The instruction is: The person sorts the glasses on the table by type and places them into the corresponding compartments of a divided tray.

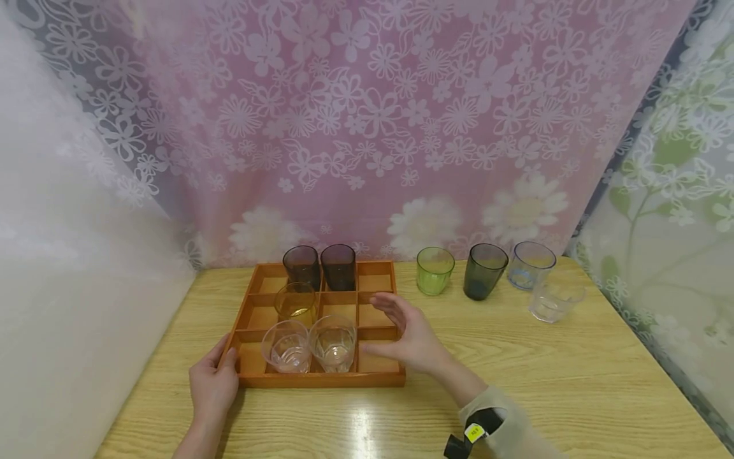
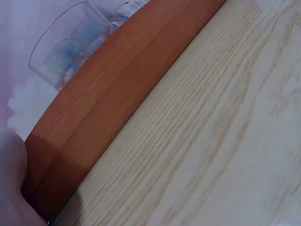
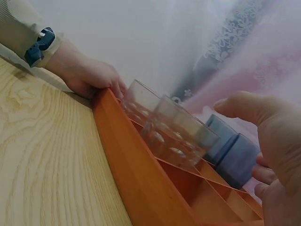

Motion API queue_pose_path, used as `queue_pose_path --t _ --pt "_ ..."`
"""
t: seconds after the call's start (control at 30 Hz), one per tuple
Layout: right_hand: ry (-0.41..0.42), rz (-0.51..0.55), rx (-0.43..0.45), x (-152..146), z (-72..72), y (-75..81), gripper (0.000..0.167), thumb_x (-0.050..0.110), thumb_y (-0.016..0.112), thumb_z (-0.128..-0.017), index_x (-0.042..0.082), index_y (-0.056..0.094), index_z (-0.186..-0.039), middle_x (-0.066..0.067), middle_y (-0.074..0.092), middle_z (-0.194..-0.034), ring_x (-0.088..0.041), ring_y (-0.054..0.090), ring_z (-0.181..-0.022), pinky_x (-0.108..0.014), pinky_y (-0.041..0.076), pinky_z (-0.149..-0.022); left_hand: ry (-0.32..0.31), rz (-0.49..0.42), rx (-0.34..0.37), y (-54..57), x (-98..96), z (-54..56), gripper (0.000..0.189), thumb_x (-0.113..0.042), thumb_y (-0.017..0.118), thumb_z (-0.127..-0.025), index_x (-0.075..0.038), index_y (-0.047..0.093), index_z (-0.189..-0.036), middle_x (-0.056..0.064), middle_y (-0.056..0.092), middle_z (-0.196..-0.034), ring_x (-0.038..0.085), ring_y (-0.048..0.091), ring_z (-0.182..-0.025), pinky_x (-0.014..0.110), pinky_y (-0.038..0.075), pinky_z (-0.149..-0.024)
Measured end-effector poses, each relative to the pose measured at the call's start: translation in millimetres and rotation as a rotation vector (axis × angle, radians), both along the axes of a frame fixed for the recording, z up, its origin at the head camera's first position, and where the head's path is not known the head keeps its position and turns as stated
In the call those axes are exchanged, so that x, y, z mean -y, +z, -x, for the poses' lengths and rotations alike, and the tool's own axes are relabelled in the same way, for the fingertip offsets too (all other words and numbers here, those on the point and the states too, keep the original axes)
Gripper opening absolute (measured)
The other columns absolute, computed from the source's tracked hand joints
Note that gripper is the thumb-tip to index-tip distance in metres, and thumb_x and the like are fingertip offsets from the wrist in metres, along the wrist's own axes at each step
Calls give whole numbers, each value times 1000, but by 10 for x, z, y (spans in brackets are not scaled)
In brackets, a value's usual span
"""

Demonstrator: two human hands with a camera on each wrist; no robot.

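My left hand (image 1: 215,379) grips the front left corner of a wooden divided tray (image 1: 321,380), its thumb over the rim. Above the tray's right-hand compartments is my right hand (image 1: 410,335), thumb and fingers spread apart, holding nothing. Two clear glasses (image 1: 334,344) stand side by side in the front row. An amber glass (image 1: 295,305) is in the middle row, towards the left. Two dark glasses (image 1: 338,268) sit in the back row. In the right wrist view, the right thumb (image 3: 240,106) appears close to a clear glass (image 3: 176,132), without visible contact.
Right of the tray, on the wooden table (image 1: 516,382), stand a green glass (image 1: 434,271), a dark grey glass (image 1: 484,272), a blue-rimmed glass (image 1: 530,264) and a clear glass (image 1: 553,303). A pink floral curtain (image 1: 367,127) hangs behind the table.
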State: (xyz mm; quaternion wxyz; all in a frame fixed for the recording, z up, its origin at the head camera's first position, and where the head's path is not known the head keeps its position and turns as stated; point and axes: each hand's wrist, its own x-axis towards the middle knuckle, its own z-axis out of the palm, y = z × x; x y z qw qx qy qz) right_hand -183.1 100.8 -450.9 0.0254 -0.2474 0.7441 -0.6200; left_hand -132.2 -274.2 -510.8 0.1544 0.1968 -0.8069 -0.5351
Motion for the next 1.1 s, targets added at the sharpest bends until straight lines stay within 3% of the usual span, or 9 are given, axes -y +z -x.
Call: queue_pose_path --t 0.27,0.57,0.7,0.83,0.97,1.03,1.1 --pt "-34 30 -32 -348 -33 6 82 4 92 -81 -1 49 -150 -14 58 -148 -40 48 -142 -52 33 -121 5 9 18 -8 -21 9 44 -10 57 -109 0 55 -152 22 54 -152 37 46 -143 47 43 -110" --pt "-97 48 -35 -706 -67 -66 77 0 89 -84 -6 49 -149 -16 57 -148 -42 47 -142 -35 37 -119 -5 1 23 1 -38 6 44 -13 56 -110 -2 55 -153 21 53 -153 37 45 -143 43 43 -110" --pt "-121 59 -33 -847 -88 -82 75 -3 88 -84 -6 49 -149 -17 56 -149 -38 48 -142 -32 38 -118 1 9 27 2 -34 -2 44 -15 57 -110 -4 56 -153 19 53 -153 36 46 -144 21 44 -104" --pt "-152 51 -50 -990 -95 -84 73 -6 87 -83 -7 50 -147 -18 56 -147 -36 50 -140 -29 40 -117 19 17 37 -13 -23 -15 44 -14 57 -109 -5 57 -152 16 55 -152 33 47 -143 9 43 -96" --pt "-194 36 -81 -1154 -96 -93 72 -7 86 -84 -7 51 -146 -19 56 -146 -35 51 -138 -27 41 -115 34 21 25 -8 -19 -14 43 -12 57 -109 -3 58 -151 18 56 -150 34 47 -143 31 45 -111" --pt "-219 32 -90 -1248 -107 -102 71 -8 86 -84 -7 51 -146 -18 57 -145 -31 53 -137 -24 41 -114 39 21 21 5 -26 -12 43 -10 57 -108 -2 58 -150 19 56 -150 34 46 -144 49 41 -115" --pt "-243 21 -98 -1353 -126 -101 71 -8 85 -85 -8 50 -146 -16 58 -145 -26 54 -136 -21 41 -113 34 13 19 14 -35 -6 43 -10 57 -108 -1 57 -151 19 55 -151 35 45 -145 54 40 -115"
